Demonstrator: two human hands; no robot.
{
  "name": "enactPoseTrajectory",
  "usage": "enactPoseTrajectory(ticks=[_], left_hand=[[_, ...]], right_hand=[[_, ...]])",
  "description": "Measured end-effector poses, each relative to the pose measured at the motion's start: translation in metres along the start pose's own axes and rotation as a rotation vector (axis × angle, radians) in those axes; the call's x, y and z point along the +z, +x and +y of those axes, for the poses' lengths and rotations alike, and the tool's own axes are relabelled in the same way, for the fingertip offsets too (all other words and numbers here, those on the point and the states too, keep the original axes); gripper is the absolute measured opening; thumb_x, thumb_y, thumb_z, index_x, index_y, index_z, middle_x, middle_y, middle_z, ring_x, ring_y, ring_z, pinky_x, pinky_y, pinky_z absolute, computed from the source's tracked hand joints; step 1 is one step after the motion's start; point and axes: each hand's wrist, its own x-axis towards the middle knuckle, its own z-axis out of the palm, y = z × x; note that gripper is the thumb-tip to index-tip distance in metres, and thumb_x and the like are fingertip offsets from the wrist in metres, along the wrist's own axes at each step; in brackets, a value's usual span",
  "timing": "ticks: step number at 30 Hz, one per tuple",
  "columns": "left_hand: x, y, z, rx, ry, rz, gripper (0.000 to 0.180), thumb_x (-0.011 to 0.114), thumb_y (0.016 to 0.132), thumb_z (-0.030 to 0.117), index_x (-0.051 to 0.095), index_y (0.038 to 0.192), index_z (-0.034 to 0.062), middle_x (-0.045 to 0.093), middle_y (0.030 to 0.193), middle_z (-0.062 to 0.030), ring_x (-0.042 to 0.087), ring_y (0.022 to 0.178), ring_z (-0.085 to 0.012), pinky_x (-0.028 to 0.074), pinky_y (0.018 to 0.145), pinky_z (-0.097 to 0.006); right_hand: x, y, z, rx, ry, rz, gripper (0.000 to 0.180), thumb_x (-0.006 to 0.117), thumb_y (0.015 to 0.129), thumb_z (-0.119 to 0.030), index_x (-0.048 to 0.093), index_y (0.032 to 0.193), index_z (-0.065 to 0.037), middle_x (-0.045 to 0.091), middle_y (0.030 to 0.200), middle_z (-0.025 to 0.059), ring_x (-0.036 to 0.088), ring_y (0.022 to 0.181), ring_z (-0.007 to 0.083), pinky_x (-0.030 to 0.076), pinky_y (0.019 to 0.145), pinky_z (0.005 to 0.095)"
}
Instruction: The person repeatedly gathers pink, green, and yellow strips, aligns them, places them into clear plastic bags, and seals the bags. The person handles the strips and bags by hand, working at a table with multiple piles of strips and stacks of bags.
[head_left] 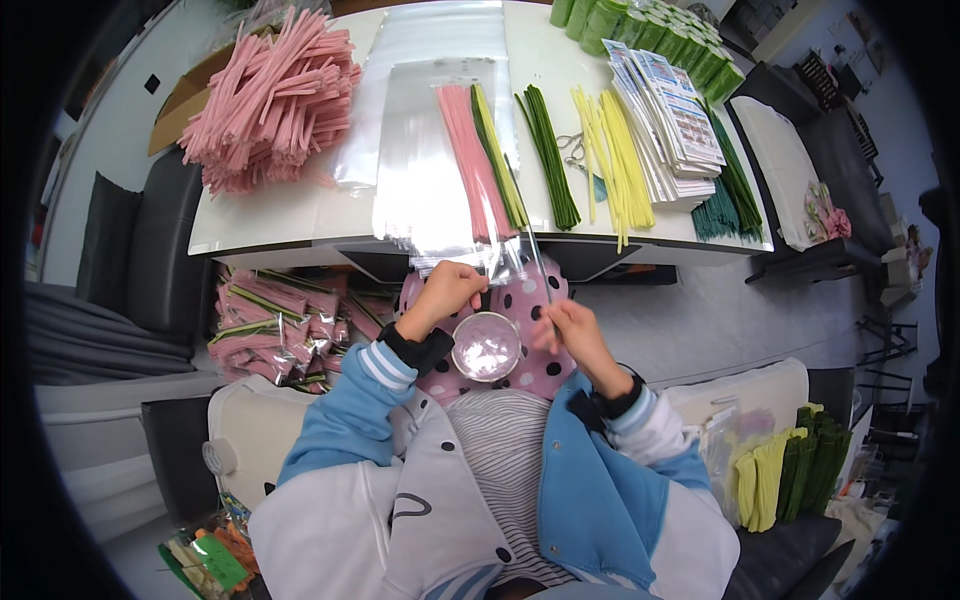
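Observation:
A clear plastic bag [408, 150] lies flat on the table with its near end over the front edge. Inside or on top of it is a bundle of pink pipe cleaners [466, 165], with dark green and yellow ones [500, 160] along its right side. My left hand [450, 292] is closed on the bag's near edge, fingers pinched. A thin dark stick [535, 255] slants along the bundle's right side, its lower end in my right hand [572, 330], which is slightly blurred. Below my hands, a round, shiny, pale-rimmed object [486, 347] rests on my lap.
Loose pink pipe cleaners [275, 105] are heaped at the table's left. To the right lie green stems [550, 155], scissors [572, 150], yellow stems [622, 165], printed cards [665, 120] and green rolls [660, 40]. Filled bags [275, 325] are piled below the table.

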Motion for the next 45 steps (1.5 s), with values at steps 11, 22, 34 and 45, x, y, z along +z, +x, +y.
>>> enactPoseTrajectory(ticks=[11, 22, 34, 45], left_hand=[[-0.004, 0.0, -0.003, -0.002, -0.086, -0.019, 0.022, 0.06, 0.086, 0.017, 0.065, 0.075, -0.0016, 0.061, 0.056, -0.005, 0.048, 0.04, -0.0078, 0.037, 0.038, -0.022], [-0.012, -0.003, -0.002, 0.021, -0.1, -0.018, 0.023, 0.06, 0.087, 0.017, 0.063, 0.075, -0.0025, 0.06, 0.057, -0.0041, 0.05, 0.042, -0.0075, 0.038, 0.04, -0.021], [-0.018, 0.0, -0.005, 0.011, -0.109, -0.008, 0.021, 0.06, 0.086, 0.015, 0.064, 0.075, -0.0018, 0.06, 0.058, -0.0038, 0.05, 0.044, -0.007, 0.038, 0.041, -0.02], [-0.037, -0.018, -0.01, -0.157, -0.533, 0.019, 0.012, 0.058, 0.088, 0.013, 0.064, 0.086, 0.003, 0.047, 0.059, 0.0053, 0.032, 0.042, -0.0014, 0.022, 0.039, -0.018]], right_hand=[[0.009, 0.026, -0.038, 0.08, 0.239, -0.061, 0.019, 0.054, 0.091, -0.011, 0.059, 0.101, 0.004, 0.065, 0.087, 0.0131, 0.067, 0.071, 0.0178, 0.054, 0.058, 0.0222], [0.023, 0.045, -0.042, 0.109, 0.402, -0.149, 0.02, 0.055, 0.091, -0.011, 0.059, 0.101, 0.005, 0.066, 0.085, 0.013, 0.067, 0.078, 0.0183, 0.054, 0.065, 0.0234], [0.046, 0.08, -0.034, -0.192, -0.064, 0.333, 0.018, 0.06, 0.088, -0.015, 0.06, 0.08, 0.001, 0.063, 0.063, 0.0075, 0.06, 0.052, 0.0124, 0.045, 0.045, 0.0247], [0.076, 0.084, -0.057, -0.935, -0.968, -0.092, 0.01, 0.063, 0.079, -0.014, 0.06, 0.086, -0.008, 0.059, 0.083, 0.0075, 0.061, 0.067, 0.0279, 0.047, 0.057, 0.037]])
